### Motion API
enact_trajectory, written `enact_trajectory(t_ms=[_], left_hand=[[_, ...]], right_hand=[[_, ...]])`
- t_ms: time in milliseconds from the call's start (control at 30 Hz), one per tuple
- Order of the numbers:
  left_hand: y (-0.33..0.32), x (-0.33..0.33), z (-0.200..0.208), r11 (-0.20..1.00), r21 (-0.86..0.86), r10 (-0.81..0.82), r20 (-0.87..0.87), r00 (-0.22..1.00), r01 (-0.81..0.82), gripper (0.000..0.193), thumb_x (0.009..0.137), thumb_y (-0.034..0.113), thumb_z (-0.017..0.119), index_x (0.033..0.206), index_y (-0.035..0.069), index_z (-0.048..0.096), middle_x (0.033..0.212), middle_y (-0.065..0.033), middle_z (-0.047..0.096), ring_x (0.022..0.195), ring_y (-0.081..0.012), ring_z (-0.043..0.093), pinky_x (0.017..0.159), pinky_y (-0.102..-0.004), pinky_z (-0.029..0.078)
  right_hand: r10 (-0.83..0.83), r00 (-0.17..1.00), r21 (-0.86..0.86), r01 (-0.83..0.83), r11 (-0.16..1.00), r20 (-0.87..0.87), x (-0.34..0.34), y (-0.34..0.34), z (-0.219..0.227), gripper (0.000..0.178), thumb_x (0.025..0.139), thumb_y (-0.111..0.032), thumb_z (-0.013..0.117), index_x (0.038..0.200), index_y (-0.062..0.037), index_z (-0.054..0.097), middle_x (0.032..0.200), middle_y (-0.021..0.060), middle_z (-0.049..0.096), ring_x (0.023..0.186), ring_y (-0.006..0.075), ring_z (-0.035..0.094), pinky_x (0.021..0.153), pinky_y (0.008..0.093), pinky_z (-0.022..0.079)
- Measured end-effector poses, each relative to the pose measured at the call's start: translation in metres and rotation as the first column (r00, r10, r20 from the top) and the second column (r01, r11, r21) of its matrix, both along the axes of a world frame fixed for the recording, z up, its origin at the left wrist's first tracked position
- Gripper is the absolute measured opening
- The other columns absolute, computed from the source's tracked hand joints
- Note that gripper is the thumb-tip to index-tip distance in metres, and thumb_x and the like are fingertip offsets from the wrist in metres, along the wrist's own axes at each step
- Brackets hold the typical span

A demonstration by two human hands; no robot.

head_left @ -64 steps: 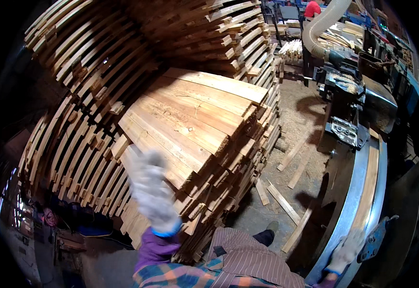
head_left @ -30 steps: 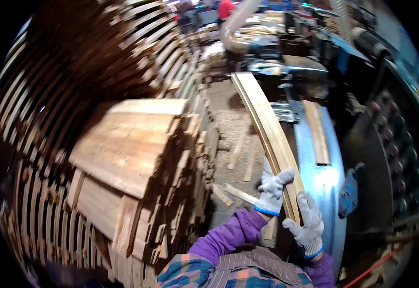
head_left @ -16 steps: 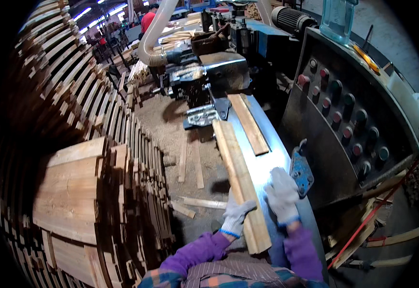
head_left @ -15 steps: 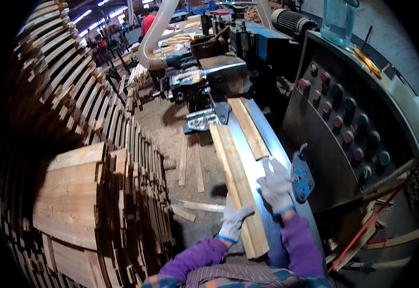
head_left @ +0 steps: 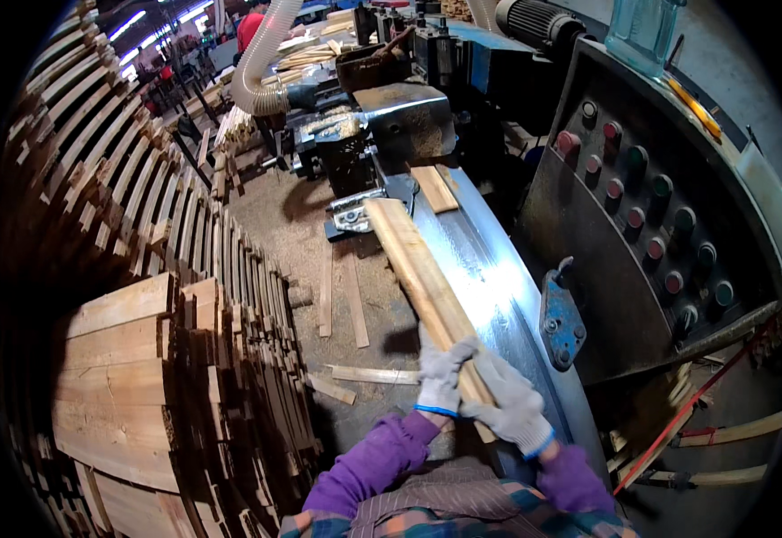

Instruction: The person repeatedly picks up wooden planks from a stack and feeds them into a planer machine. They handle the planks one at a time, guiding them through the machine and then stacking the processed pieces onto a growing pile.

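Note:
A long pale wooden board (head_left: 413, 273) slants over the left edge of a shiny metal machine bed (head_left: 499, 269). My left hand (head_left: 443, 377), in a white knitted glove, is closed round its left side near the close end. From the right, my gloved right hand (head_left: 509, 405) grips the same end, fingers along its edge. The board's lower end is partly hidden by my hands. Farther up the bed lies a second wooden board (head_left: 434, 190), its far part hidden under the woodworking machine's metal hood (head_left: 409, 117).
Tall stacks of boards (head_left: 117, 386) rise on the left. A control panel with coloured buttons (head_left: 642, 206) stands right, beside a blue metal bracket (head_left: 561, 323). A ribbed hose (head_left: 261, 67) drops to the machine. Wood strips (head_left: 355, 300) lie on the dusty floor.
The board on the bed has slid away from me, partly under the hood. My right hand has left it, moved back and left, and taken hold of the board my left hand holds.

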State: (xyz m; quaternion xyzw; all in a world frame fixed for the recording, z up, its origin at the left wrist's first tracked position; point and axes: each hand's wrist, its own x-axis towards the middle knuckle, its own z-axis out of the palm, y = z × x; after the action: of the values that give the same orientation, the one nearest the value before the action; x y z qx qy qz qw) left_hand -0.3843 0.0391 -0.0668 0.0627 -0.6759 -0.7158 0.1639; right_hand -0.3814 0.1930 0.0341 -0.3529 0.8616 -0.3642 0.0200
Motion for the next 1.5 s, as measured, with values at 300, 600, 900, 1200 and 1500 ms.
enact_trajectory(t_ms=[300,600,900,1200,1500], left_hand=[[0.025,0.004,0.043,0.872,0.477,-0.071,0.339,0.938,-0.106,0.075,0.079,-0.002,0.072,0.145,0.003,0.037,0.115,-0.0108,0.061,0.094,-0.0198,0.061,0.08,-0.0276,0.054],[-0.02,0.019,0.018,0.895,0.416,-0.05,0.457,0.888,-0.163,0.072,0.077,0.0,0.072,0.142,0.004,0.041,0.112,-0.0106,0.063,0.096,-0.0202,0.062,0.083,-0.0307,0.053],[0.029,0.007,0.017,0.818,0.535,0.076,0.26,0.963,-0.209,0.046,0.088,0.021,0.07,0.129,0.008,0.055,0.082,-0.0135,0.065,0.066,-0.0225,0.063,0.05,-0.0339,0.049],[0.041,0.029,0.065,0.996,-0.079,-0.008,0.452,0.892,0.049,0.075,0.089,0.031,0.07,0.148,0.001,0.036,0.123,-0.0155,0.062,0.103,-0.0216,0.062,0.089,-0.034,0.05],[-0.096,0.19,0.217,0.776,0.074,0.613,-0.326,0.72,-0.627,0.065,0.094,0.014,0.066,0.148,-0.004,0.035,0.134,-0.0174,0.057,0.114,-0.0208,0.059,0.099,-0.033,0.048]], right_hand=[[-0.209,0.93,0.266,0.292,0.919,-0.302,-0.011,0.026,-0.043,0.035,0.081,-0.018,0.064,0.11,0.0012,0.059,0.116,0.0201,0.055,0.113,0.0386,0.049,0.097,0.0465,0.04],[-0.157,0.791,0.318,0.407,0.856,-0.591,-0.26,-0.114,-0.11,0.022,0.09,-0.025,0.054,0.099,-0.0061,0.06,0.105,0.0126,0.059,0.108,0.031,0.052,0.095,0.0396,0.04],[0.123,0.992,0.009,-0.123,0.992,0.037,-0.053,-0.003,-0.017,0.078,0.08,-0.042,0.075,0.142,-0.0035,0.045,0.131,0.0233,0.055,0.115,0.0391,0.057,0.097,0.0444,0.047],[-0.259,0.901,0.228,0.349,0.909,-0.347,0.04,0.039,-0.075,0.052,0.085,-0.011,0.064,0.134,0.003,0.053,0.143,0.0235,0.047,0.134,0.0373,0.043,0.114,0.0421,0.032],[-0.051,0.884,0.44,0.28,0.853,-0.464,-0.198,-0.046,-0.141,0.043,0.095,-0.018,0.054,0.136,-0.0061,0.055,0.145,0.0104,0.05,0.14,0.0286,0.038,0.12,0.036,0.024]])
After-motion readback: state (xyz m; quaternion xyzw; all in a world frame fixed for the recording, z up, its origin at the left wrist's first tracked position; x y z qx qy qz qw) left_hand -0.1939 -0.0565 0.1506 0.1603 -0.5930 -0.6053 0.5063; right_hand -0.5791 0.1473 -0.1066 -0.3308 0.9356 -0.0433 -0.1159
